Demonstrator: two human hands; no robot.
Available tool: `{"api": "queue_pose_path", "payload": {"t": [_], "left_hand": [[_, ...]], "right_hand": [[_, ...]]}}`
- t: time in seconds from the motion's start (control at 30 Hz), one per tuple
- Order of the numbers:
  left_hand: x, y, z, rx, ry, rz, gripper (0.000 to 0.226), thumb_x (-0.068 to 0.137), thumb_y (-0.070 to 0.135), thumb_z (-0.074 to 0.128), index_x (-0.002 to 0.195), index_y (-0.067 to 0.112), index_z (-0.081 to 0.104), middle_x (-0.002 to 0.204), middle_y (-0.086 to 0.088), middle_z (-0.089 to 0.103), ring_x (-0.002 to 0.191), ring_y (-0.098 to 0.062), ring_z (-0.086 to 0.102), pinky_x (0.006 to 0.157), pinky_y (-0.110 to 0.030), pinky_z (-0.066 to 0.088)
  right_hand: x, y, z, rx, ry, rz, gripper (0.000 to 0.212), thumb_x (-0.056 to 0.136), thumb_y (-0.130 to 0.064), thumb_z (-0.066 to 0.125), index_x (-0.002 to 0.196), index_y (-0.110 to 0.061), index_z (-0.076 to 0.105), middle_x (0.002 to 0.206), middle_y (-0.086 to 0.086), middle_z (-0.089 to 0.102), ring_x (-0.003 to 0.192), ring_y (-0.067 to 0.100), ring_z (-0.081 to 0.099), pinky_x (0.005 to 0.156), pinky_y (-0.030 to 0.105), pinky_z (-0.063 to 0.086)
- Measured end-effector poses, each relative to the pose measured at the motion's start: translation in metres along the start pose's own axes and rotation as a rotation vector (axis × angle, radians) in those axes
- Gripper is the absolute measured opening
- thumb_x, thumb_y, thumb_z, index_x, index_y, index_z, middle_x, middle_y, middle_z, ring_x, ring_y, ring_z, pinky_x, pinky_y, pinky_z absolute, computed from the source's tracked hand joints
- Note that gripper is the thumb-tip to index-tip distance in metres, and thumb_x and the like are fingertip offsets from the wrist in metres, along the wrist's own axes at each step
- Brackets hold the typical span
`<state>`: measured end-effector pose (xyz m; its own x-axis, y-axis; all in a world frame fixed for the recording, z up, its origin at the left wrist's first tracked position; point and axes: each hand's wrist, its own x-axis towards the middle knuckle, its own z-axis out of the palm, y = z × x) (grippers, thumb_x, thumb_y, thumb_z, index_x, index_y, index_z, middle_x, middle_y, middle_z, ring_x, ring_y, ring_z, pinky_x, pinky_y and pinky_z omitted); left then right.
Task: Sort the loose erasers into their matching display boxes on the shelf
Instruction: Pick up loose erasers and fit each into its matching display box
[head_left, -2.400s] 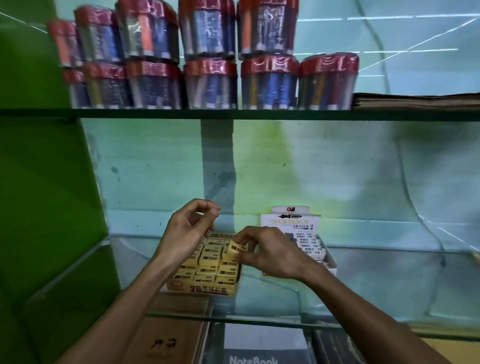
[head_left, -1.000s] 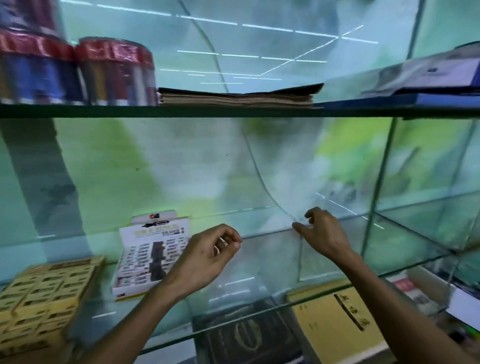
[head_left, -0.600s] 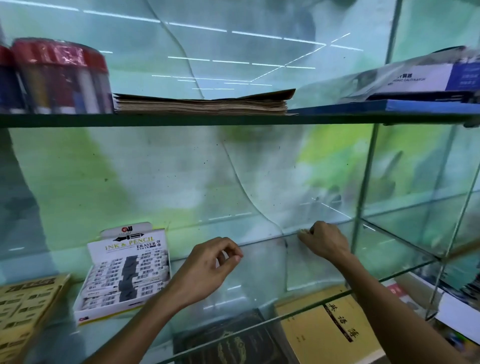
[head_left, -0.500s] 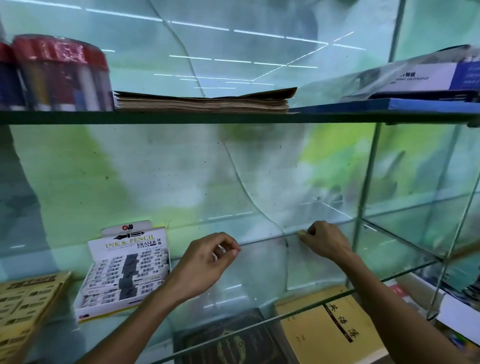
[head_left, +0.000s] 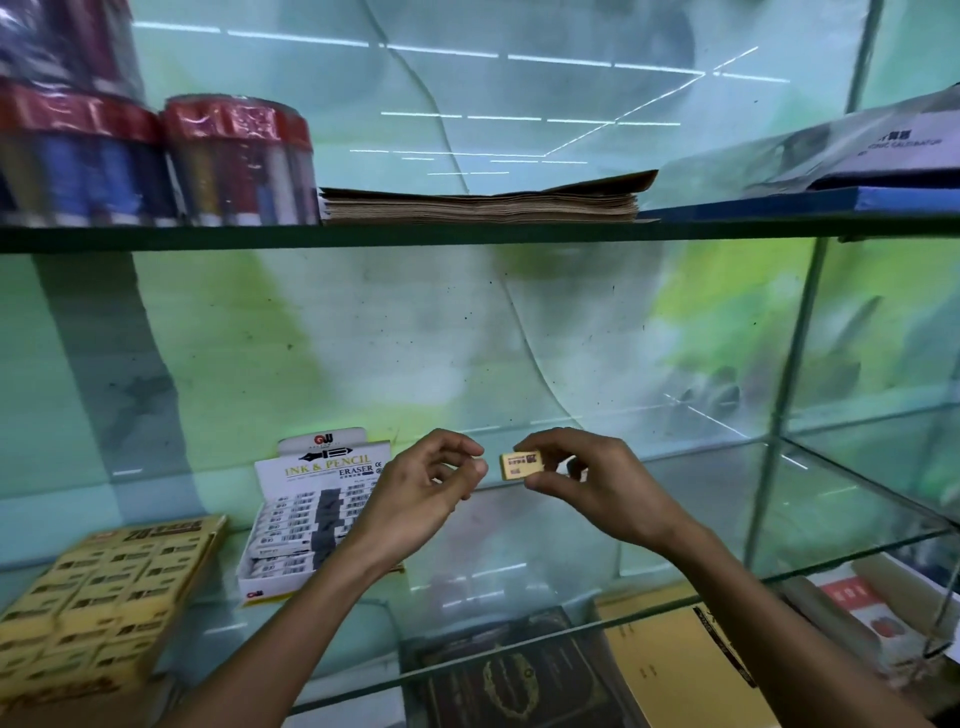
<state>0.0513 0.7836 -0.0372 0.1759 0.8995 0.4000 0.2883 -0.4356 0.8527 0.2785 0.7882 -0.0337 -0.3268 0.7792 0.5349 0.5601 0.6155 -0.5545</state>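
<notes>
- Glass shelf (head_left: 810, 519), green wall behind.
- Yellow eraser (head_left: 521, 464), long axis level, is pinched in right hand (head_left: 592, 483) above the shelf.
- Yellow box (head_left: 98, 592) lies far left; left hand (head_left: 421, 493), nearer it, is loosely curled and seemingly empty.

A glass shelf (head_left: 675, 499) lies bare from its centre toward three o'clock, giving open passage up to a vertical glass divider (head_left: 779, 415). At nine o'clock a white eraser box (head_left: 311, 519) and, farther out, a yellow eraser box (head_left: 104, 587) fill the surface. At twelve o'clock an upper shelf (head_left: 467, 234) caps the headroom. Both hands (head_left: 421, 493) hover above the bare middle.
</notes>
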Motion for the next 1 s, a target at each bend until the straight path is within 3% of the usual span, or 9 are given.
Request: {"api": "queue_pose_path", "payload": {"t": [0.23,0.43,0.6,0.83,1.0], "left_hand": [[-0.011,0.002,-0.018,-0.005,0.010,-0.002,0.012,0.089,0.023,0.070,0.100,0.026,0.065,0.088,0.000,0.071,0.074,-0.011,0.066,0.069,-0.030,0.051],[-0.020,0.003,-0.033,-0.061,0.005,-0.005,0.021,0.090,0.015,0.068,0.101,0.033,0.064,0.085,-0.004,0.072,0.073,-0.015,0.062,0.071,-0.035,0.049],[-0.027,0.009,-0.042,-0.044,-0.024,0.025,0.035,0.091,0.007,0.064,0.110,0.037,0.064,0.081,-0.003,0.069,0.069,-0.013,0.059,0.069,-0.032,0.047],[-0.029,0.006,-0.046,-0.093,0.021,-0.037,0.025,0.088,0.004,0.065,0.101,0.024,0.058,0.075,-0.006,0.070,0.061,-0.016,0.057,0.064,-0.039,0.042],[-0.026,0.002,-0.045,-0.129,0.125,-0.073,0.015,0.090,0.016,0.068,0.095,0.018,0.054,0.072,-0.007,0.071,0.060,-0.015,0.057,0.064,-0.036,0.043]], "right_hand": [[0.006,-0.025,0.023,0.008,-0.043,-0.099,0.029,0.085,-0.021,0.074,0.113,-0.025,0.068,0.098,-0.013,0.069,0.087,0.007,0.061,0.069,0.023,0.048],[0.011,-0.039,0.037,0.266,0.001,0.063,0.034,0.085,-0.016,0.074,0.112,-0.030,0.060,0.090,-0.006,0.071,0.087,0.009,0.065,0.079,0.031,0.054],[0.014,-0.046,0.048,0.364,0.016,0.106,0.026,0.085,-0.014,0.073,0.103,-0.027,0.060,0.088,-0.001,0.071,0.084,0.010,0.066,0.077,0.030,0.054],[0.010,-0.057,0.057,0.425,0.036,0.115,0.017,0.089,-0.014,0.069,0.101,-0.025,0.063,0.086,0.000,0.071,0.081,0.021,0.066,0.078,0.036,0.053],[0.003,-0.064,0.061,0.321,0.048,0.047,0.019,0.086,-0.021,0.072,0.105,-0.022,0.068,0.100,-0.011,0.070,0.089,0.008,0.065,0.077,0.030,0.054]]}}
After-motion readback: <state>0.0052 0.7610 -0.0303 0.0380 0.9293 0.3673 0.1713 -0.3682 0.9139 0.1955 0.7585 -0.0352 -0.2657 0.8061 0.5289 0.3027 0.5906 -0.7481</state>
